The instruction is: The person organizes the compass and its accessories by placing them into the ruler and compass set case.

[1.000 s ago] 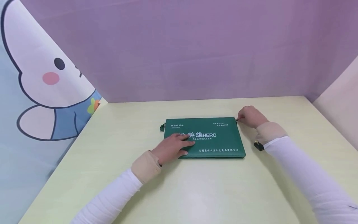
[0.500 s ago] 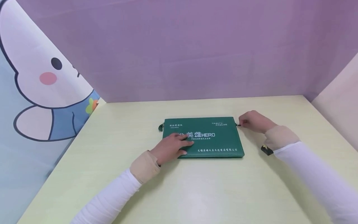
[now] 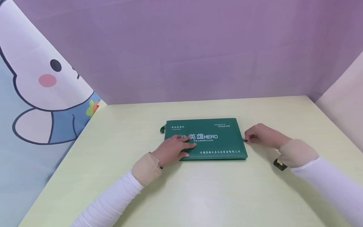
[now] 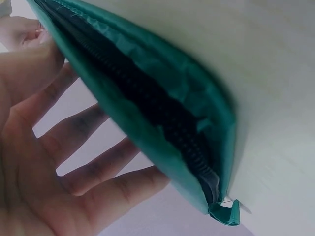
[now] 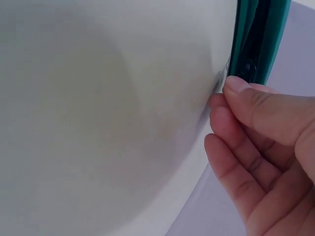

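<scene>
A green zip pouch (image 3: 227, 145) with white lettering lies flat on the table. My left hand (image 3: 173, 149) rests on its left part with fingers spread and fairly straight. In the left wrist view, the dark zip (image 4: 147, 101) runs along the pouch's side between two green edges, its teeth meshed over the stretch that shows. My right hand (image 3: 263, 135) is at the pouch's right edge, pinching the small dark zipper pull (image 3: 245, 140) between thumb and forefinger. The right wrist view has the fingertips right at the zip, largely covering the pull.
A green loop (image 4: 229, 215) sticks out from the pouch's left end. The pale table (image 3: 198, 189) reaches back to a purple backdrop (image 3: 198, 50). A cartoon-printed cloth (image 3: 34, 132) hangs at the left. A small black device (image 3: 280, 164) sits under the right wrist.
My right hand has drawn the zipper pull from the pouch's far right corner down the right edge toward me. The left hand and the pouch stay nearly in place.
</scene>
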A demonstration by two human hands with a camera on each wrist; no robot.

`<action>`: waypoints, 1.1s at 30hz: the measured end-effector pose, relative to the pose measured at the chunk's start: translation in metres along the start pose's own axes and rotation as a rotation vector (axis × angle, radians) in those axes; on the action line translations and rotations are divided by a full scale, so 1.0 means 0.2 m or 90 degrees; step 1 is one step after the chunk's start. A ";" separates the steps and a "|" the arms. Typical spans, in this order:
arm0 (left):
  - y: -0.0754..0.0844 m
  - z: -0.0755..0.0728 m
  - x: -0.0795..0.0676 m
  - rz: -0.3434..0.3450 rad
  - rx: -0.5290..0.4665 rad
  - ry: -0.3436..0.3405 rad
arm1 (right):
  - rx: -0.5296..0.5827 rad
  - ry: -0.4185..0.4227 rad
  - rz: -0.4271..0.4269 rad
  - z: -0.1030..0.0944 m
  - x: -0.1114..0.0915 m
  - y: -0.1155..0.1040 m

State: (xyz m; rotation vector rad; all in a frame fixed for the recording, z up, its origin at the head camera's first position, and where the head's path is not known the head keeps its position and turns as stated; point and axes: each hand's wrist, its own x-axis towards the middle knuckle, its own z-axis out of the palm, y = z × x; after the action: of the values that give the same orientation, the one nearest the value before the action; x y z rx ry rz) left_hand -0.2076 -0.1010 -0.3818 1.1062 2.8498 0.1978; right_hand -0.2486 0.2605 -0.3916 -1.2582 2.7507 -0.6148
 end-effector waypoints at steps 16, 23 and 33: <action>0.01 0.00 -0.01 -0.011 0.010 -0.002 | 0.021 0.008 -0.059 0.07 -0.16 -0.15; 0.01 0.01 -0.01 -0.012 0.021 0.006 | 0.019 -0.001 -0.023 0.09 -0.16 -0.24; 0.01 0.01 0.00 -0.012 0.028 0.001 | -0.050 -0.019 0.065 0.13 -0.12 -0.40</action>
State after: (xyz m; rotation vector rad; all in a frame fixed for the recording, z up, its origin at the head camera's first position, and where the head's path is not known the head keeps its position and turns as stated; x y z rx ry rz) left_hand -0.2058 -0.0986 -0.3832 1.0870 2.8786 0.1364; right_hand -0.1700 0.2227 -0.3875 -1.1215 2.8189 -0.4815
